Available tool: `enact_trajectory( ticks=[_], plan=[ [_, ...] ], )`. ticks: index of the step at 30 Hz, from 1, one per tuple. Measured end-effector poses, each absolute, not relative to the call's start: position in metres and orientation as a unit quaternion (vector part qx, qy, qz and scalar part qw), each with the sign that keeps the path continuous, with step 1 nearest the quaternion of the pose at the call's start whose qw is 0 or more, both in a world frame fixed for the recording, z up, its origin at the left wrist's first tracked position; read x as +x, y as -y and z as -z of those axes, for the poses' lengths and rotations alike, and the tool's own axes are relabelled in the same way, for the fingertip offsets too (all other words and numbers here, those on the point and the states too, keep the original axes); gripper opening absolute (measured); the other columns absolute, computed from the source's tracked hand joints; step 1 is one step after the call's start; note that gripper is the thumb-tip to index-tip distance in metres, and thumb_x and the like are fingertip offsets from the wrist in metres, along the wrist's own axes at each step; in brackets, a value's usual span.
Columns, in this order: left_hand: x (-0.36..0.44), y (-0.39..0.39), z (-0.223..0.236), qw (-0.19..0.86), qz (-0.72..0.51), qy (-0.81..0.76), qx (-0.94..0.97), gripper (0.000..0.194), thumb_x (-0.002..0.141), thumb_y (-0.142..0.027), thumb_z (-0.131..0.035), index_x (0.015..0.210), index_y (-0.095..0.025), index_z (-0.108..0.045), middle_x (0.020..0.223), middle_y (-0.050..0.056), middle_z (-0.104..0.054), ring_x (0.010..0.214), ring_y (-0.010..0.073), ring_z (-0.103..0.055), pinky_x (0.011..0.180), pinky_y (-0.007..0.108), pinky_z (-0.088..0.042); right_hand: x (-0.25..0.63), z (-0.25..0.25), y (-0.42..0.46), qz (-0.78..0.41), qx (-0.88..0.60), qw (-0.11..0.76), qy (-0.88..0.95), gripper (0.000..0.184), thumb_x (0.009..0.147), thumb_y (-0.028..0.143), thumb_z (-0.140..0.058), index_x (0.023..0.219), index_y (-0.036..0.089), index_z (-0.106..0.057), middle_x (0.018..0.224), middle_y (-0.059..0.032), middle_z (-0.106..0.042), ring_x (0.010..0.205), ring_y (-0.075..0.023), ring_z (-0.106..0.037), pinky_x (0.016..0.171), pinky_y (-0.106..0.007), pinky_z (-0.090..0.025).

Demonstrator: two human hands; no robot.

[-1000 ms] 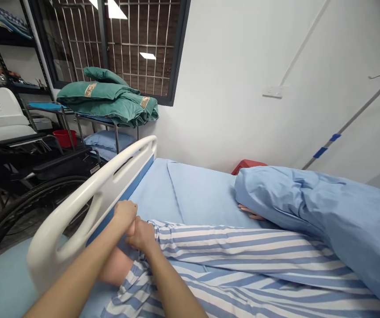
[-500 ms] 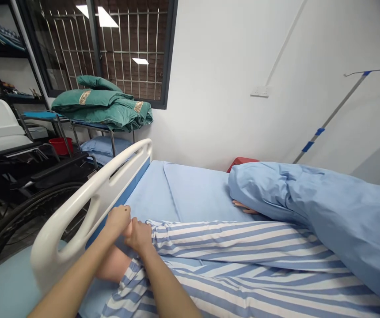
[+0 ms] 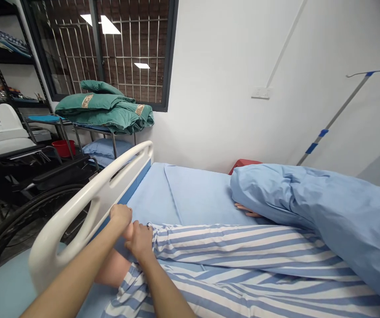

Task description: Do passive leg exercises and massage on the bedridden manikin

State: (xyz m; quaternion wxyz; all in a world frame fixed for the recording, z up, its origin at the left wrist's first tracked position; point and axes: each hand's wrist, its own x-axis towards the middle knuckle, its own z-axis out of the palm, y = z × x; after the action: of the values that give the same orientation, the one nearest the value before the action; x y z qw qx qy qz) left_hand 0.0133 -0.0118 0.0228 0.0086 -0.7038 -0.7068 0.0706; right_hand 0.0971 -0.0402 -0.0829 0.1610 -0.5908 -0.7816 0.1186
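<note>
A figure in blue-and-white striped trousers (image 3: 229, 243) lies on the bed, legs stretched toward the footboard. My left hand (image 3: 121, 215) is closed around the front of the far foot (image 3: 128, 231), close to the footboard. Just right of it, my right hand (image 3: 140, 240) wraps the same foot near the ankle, against the trouser cuff. Most of that foot is hidden by my fingers. The nearer foot (image 3: 112, 270) lies under my forearms, touched or not I cannot tell. Farther right, fingers of a hand (image 3: 248, 210) show from under a blue quilt (image 3: 309, 194).
The white footboard (image 3: 74, 198) rises left of my hands, with a black wheelchair (image 3: 44, 176) beyond it. Green folded bedding (image 3: 107, 108) sits on a rack under the barred window. An IV pole (image 3: 336, 115) stands at the right by the wall, near a red object (image 3: 243, 163).
The view has tilted slightly, so the scene sits a little lower. Both hands keep their hold on the foot; my left hand's wrist has turned slightly.
</note>
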Motion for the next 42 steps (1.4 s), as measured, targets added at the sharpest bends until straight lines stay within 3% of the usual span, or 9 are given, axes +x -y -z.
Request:
enact_trajectory(
  ticks=[4,9,16,22,33,42],
  plan=[
    [0.015,0.002,-0.014,0.01,-0.071,0.708,-0.703,0.031,0.078,-0.033,-0.048,0.092,-0.014,-0.068,0.085,0.02,-0.068,0.085,0.0261,-0.064,0.074,0.038,-0.047,0.097,0.086,0.038,-0.112,-0.588,0.161,0.784,0.042,0.06,0.032,-0.064,0.095,0.019,-0.046,0.095,-0.0081,-0.062,0.089,-0.0255,-0.058,0.087,-0.041,-0.032],
    [0.013,0.007,-0.007,0.026,-0.039,0.723,-0.689,0.03,0.081,-0.02,-0.04,0.097,-0.012,-0.064,0.094,0.02,-0.065,0.09,0.0255,-0.063,0.075,0.037,-0.047,0.096,0.089,0.037,-0.108,-0.591,0.165,0.782,0.041,0.06,0.031,-0.064,0.094,0.019,-0.046,0.093,-0.0079,-0.062,0.087,-0.0254,-0.058,0.083,-0.039,-0.034],
    [0.017,0.032,-0.009,0.054,0.001,0.752,-0.657,0.032,0.081,-0.011,-0.033,0.096,-0.01,-0.06,0.092,0.019,-0.064,0.086,0.0245,-0.064,0.07,0.034,-0.048,0.097,0.09,0.04,-0.09,-0.58,0.16,0.793,0.039,0.064,0.03,-0.062,0.097,0.019,-0.045,0.094,-0.0089,-0.063,0.089,-0.0257,-0.058,0.082,-0.038,-0.033],
    [0.007,0.061,-0.009,0.103,0.018,0.735,-0.67,0.04,0.085,-0.011,-0.026,0.114,-0.001,-0.05,0.088,0.022,-0.064,0.078,0.0249,-0.065,0.063,0.033,-0.049,0.097,0.086,0.04,-0.101,-0.585,0.159,0.788,0.047,0.058,0.032,-0.068,0.098,0.019,-0.046,0.095,-0.0087,-0.063,0.09,-0.0263,-0.059,0.082,-0.038,-0.034],
    [0.017,0.032,-0.026,0.058,-0.062,0.714,-0.695,0.03,0.081,-0.011,-0.039,0.088,-0.01,-0.068,0.083,0.02,-0.067,0.083,0.0258,-0.065,0.072,0.038,-0.046,0.099,0.089,0.042,-0.104,-0.582,0.188,0.785,0.042,0.058,0.032,-0.067,0.093,0.02,-0.048,0.091,-0.0061,-0.063,0.087,-0.0256,-0.059,0.083,-0.039,-0.034],
    [0.011,0.018,-0.012,0.012,-0.061,0.694,-0.717,0.031,0.082,-0.022,-0.04,0.099,-0.012,-0.064,0.097,0.021,-0.065,0.094,0.026,-0.061,0.08,0.039,-0.043,0.095,0.092,0.042,-0.096,-0.591,0.208,0.773,0.038,0.06,0.031,-0.064,0.092,0.019,-0.048,0.091,-0.0075,-0.062,0.087,-0.0254,-0.057,0.083,-0.038,-0.033]
  ],
)
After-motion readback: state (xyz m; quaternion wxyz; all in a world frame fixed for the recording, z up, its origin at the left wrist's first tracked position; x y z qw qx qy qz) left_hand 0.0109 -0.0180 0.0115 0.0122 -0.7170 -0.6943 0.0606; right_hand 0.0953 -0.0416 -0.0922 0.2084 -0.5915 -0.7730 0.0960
